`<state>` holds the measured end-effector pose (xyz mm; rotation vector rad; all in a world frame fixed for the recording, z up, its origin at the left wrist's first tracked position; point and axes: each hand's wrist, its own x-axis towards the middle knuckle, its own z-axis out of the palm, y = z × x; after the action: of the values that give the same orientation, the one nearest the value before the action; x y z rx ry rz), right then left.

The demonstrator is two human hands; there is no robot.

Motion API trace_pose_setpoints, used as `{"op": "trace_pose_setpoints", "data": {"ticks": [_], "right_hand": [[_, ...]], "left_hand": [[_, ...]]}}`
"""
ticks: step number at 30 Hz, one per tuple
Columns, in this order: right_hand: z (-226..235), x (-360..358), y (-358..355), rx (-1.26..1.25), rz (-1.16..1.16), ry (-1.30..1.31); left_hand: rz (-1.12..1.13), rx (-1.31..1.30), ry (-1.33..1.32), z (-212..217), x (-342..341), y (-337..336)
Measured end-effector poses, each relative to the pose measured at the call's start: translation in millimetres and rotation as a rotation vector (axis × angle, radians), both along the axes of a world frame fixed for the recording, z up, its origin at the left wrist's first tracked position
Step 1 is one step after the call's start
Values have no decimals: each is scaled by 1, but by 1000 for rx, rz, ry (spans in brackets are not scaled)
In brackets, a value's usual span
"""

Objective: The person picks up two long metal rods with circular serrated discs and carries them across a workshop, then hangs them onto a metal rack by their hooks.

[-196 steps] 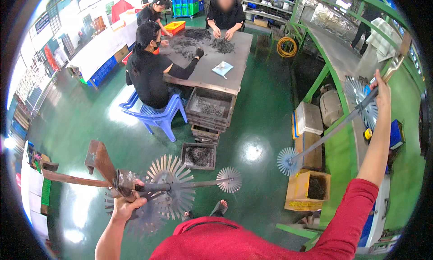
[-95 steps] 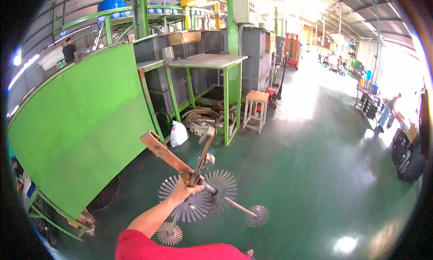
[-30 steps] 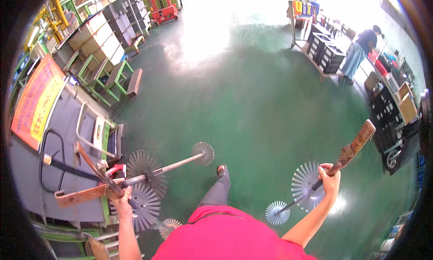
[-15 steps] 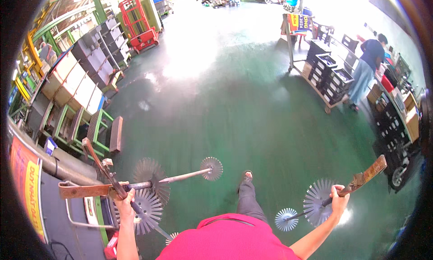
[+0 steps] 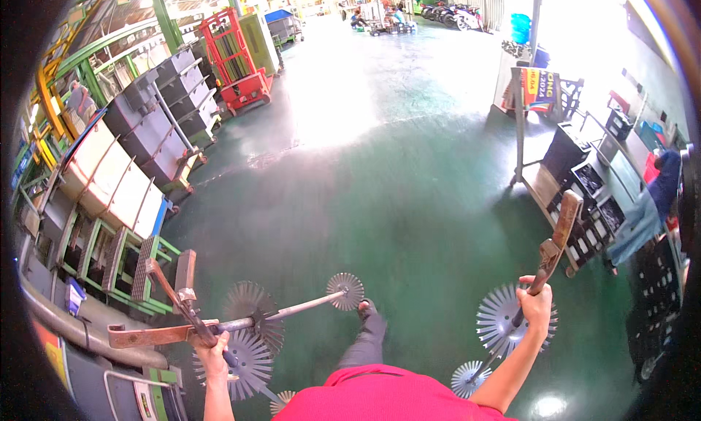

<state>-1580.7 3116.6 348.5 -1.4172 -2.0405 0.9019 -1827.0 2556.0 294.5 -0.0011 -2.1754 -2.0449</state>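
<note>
My left hand (image 5: 212, 357) is closed around the dark shafts of hanging racks that have brown, rusty hooked strips (image 5: 157, 335) at the top. Several slotted metal discs (image 5: 250, 357) sit on their rods, and one pale rod (image 5: 303, 306) sticks out forward to a smaller disc (image 5: 345, 291). On the other side, my right hand (image 5: 537, 306) grips a similar hanging rack by its shaft, below a bent rusty strip (image 5: 564, 220). Its large slotted disc (image 5: 495, 320) and a smaller one (image 5: 469, 378) hang beside and below that hand.
Grey cabinets (image 5: 150, 125), green-framed steps (image 5: 124, 264) and a red lift (image 5: 235, 63) line the left. At right, a trolley (image 5: 551, 202) carries black crates, with a person in blue (image 5: 646, 209) beside it. The green floor (image 5: 380, 216) stretches ahead; motorbikes (image 5: 456, 16) stand far off.
I have walked forward, with a different foot now in front. The trolley and the person have shifted nearer on the right. My right hand's rack has swung more upright; both hands keep their grip.
</note>
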Motion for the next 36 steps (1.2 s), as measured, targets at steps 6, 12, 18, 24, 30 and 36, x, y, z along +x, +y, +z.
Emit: {"op": "trace_pose_setpoints", "data": {"ticks": [6, 12, 18, 24, 30, 36], "right_hand": [[-38, -178, 113, 33, 43, 137], [-31, -394, 219, 50, -8, 230], [-53, -615, 343, 85, 57, 204], [-12, -898, 453, -111, 170, 165], [-11, -1133, 555, -163, 201, 94], [-9, -1343, 647, -216, 206, 49]], "left_hand": [[43, 32, -74, 0, -219, 111], [71, 58, -39, 7, -451, 234], [112, -9, 8, -4, -660, 337], [194, -11, -67, -6, -865, 443], [201, -14, -22, -13, -1083, 555], [174, 37, -44, -5, -1322, 671]]}}
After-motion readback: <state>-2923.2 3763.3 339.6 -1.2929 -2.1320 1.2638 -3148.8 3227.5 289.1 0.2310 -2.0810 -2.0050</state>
